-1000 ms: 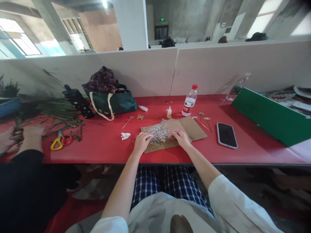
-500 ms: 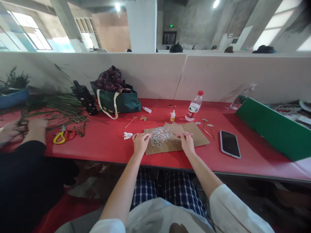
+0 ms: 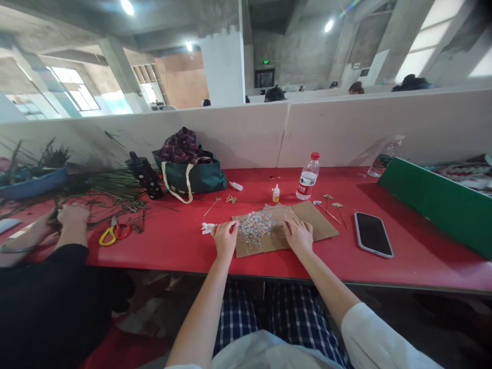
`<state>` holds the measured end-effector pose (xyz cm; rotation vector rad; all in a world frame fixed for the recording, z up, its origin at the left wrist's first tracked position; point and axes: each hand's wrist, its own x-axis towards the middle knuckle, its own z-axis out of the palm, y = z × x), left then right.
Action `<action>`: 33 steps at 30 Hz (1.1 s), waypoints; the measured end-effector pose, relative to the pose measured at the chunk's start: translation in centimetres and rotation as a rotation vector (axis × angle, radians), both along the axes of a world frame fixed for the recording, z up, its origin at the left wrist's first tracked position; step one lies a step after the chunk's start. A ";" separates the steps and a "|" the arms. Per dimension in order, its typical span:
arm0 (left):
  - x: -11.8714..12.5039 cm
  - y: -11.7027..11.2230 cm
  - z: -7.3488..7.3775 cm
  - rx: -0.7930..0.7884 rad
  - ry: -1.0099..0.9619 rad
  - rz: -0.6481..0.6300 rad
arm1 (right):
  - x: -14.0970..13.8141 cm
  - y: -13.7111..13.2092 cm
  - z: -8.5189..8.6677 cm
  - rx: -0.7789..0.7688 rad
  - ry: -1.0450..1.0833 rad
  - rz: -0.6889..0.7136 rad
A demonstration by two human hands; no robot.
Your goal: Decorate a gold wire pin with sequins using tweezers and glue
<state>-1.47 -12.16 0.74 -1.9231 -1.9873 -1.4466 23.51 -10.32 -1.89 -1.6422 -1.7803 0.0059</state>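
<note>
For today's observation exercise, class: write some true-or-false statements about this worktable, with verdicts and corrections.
1. Glittery flecks lie heaped on a cardboard sheet. True.
2. The phone stands propped against the green board. False: it lies flat on the red table, apart from the board.
3. The water bottle stands upright. True.
4. The scissors lie under the right hand. False: they lie far left, near a co-worker's hands.
5. A white tissue lies beside the left hand. True.
</note>
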 end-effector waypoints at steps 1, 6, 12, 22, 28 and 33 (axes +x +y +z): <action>0.1 -0.2 0.3 0.007 -0.025 0.005 | -0.1 -0.1 0.1 0.010 -0.030 0.010; 2.5 -3.1 3.0 0.053 -0.202 0.014 | -0.7 -0.2 0.3 0.043 -0.133 0.051; 7.3 -9.0 8.6 -0.009 -0.761 -0.112 | -1.0 0.0 0.2 0.035 -0.192 0.072; 10.1 -11.3 11.8 -0.089 -1.040 -0.206 | -1.1 0.6 -0.4 0.000 -0.207 0.084; 10.2 -11.4 11.9 -0.088 -1.035 -0.237 | -1.0 0.7 -0.9 -0.016 -0.190 0.116; 9.9 -11.3 11.5 -0.097 -1.032 -0.208 | -0.8 1.0 -0.9 -0.026 -0.110 0.130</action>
